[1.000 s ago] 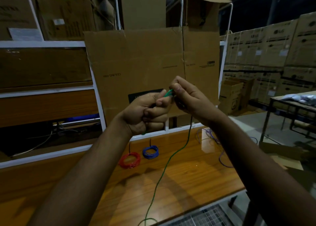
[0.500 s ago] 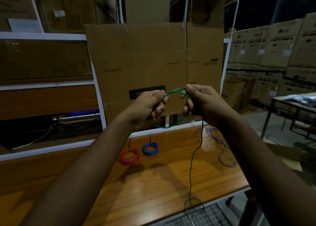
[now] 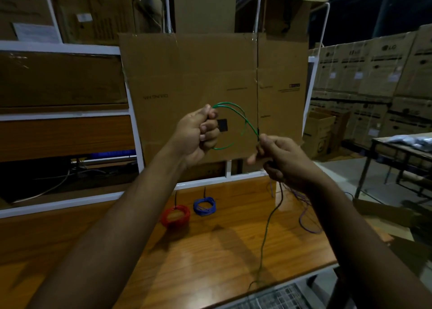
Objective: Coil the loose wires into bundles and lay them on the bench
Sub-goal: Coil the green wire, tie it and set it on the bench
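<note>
Wooden bench [image 3: 210, 262] below — both hands (left [image 3: 198, 133], right [image 3: 282, 159]) pinch green wire [image 3: 236, 108].

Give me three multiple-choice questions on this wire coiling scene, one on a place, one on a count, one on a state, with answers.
1. Where does the red coil lie?
A. on the bench
B. on the floor
C. in the left hand

2. How many finished coils lie on the bench?
A. one
B. two
C. four

3. What is the green wire's state?
A. fully bundled
B. partly looped, tail hanging
C. untouched

Answers: 1 A, it rests beside the blue coil. 2 B, red and blue. 3 B, left hand grips loops, right hand pinches the strand.
</note>
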A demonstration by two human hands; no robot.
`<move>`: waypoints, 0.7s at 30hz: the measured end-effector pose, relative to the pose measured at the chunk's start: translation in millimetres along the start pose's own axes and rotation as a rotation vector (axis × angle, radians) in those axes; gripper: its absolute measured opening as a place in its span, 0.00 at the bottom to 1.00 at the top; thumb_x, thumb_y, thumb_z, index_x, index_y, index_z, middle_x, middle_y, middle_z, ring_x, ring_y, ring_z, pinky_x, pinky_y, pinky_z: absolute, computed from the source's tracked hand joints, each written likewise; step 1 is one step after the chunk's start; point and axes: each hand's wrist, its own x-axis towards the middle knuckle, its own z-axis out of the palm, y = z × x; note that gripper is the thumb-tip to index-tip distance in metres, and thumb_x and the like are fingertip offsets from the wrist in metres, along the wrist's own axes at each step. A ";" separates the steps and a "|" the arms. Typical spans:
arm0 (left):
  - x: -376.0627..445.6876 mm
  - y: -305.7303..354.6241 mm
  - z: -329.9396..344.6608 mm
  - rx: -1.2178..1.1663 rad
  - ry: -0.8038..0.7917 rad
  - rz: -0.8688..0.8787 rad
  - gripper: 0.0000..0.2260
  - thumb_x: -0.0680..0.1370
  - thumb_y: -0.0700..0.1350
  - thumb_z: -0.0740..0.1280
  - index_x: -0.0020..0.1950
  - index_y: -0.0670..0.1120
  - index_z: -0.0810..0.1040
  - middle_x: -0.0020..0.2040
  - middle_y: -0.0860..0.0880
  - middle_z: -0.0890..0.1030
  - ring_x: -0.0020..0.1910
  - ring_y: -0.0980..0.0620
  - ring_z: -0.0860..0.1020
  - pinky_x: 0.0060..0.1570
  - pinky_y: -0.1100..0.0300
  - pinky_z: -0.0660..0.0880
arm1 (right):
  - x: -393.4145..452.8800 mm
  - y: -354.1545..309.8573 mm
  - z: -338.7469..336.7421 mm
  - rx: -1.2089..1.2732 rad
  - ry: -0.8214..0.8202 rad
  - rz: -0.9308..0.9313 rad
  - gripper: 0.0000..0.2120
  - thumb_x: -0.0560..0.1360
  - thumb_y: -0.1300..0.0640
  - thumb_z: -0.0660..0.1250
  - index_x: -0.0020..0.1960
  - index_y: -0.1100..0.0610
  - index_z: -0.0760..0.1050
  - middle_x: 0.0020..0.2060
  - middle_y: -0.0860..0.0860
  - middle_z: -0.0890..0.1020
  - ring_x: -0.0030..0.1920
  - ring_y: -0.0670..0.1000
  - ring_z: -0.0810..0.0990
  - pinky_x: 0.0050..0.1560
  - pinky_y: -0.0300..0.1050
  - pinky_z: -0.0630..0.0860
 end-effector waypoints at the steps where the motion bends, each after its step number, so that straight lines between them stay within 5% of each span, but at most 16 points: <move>1: 2.0 3.5 -1.8 -0.015 0.024 0.012 0.15 0.86 0.49 0.51 0.42 0.47 0.68 0.24 0.55 0.63 0.20 0.60 0.60 0.21 0.67 0.53 | -1.3 9.3 -11.2 0.000 -0.089 0.037 0.15 0.83 0.49 0.56 0.49 0.60 0.72 0.44 0.58 0.83 0.24 0.47 0.67 0.23 0.38 0.62; 4: 7.7 11.4 -6.4 -0.076 0.077 0.032 0.15 0.86 0.48 0.51 0.42 0.48 0.68 0.24 0.55 0.63 0.20 0.60 0.59 0.21 0.67 0.53 | -8.4 38.8 -33.6 0.057 -0.183 0.134 0.12 0.81 0.58 0.62 0.61 0.61 0.75 0.47 0.55 0.79 0.36 0.50 0.72 0.37 0.42 0.70; 9: 14.5 11.7 -5.3 -0.031 0.100 0.033 0.15 0.86 0.48 0.51 0.42 0.48 0.69 0.24 0.56 0.63 0.20 0.60 0.59 0.20 0.68 0.54 | -12.8 75.8 -18.3 0.085 0.183 0.255 0.13 0.80 0.67 0.61 0.61 0.60 0.78 0.53 0.56 0.79 0.53 0.55 0.79 0.50 0.45 0.79; 12: 18.1 5.2 -1.3 0.006 0.101 0.024 0.15 0.86 0.48 0.52 0.42 0.48 0.69 0.24 0.55 0.63 0.20 0.60 0.60 0.20 0.67 0.54 | -8.9 75.0 4.3 0.085 0.389 0.237 0.11 0.80 0.63 0.65 0.62 0.61 0.76 0.50 0.58 0.84 0.40 0.51 0.83 0.40 0.46 0.82; 14: 20.7 1.9 1.0 0.007 0.101 0.028 0.15 0.86 0.48 0.52 0.42 0.48 0.69 0.24 0.55 0.63 0.20 0.59 0.60 0.20 0.67 0.55 | -5.3 60.4 17.5 -0.151 0.466 0.198 0.07 0.81 0.60 0.64 0.57 0.60 0.77 0.44 0.54 0.85 0.30 0.47 0.81 0.31 0.41 0.79; 17: 23.7 -0.7 3.6 0.027 0.111 0.032 0.15 0.86 0.49 0.51 0.42 0.48 0.69 0.23 0.55 0.63 0.19 0.59 0.60 0.20 0.67 0.55 | -5.1 28.8 38.1 -0.770 0.200 0.201 0.05 0.81 0.53 0.63 0.51 0.52 0.77 0.40 0.48 0.83 0.30 0.43 0.79 0.29 0.34 0.74; 21: 22.1 -5.3 7.3 0.080 0.132 0.033 0.15 0.86 0.48 0.51 0.42 0.47 0.68 0.23 0.54 0.64 0.19 0.59 0.60 0.20 0.67 0.55 | -12.4 -12.8 57.6 -1.152 -0.057 0.027 0.06 0.82 0.54 0.61 0.48 0.50 0.75 0.40 0.47 0.79 0.37 0.42 0.77 0.38 0.36 0.73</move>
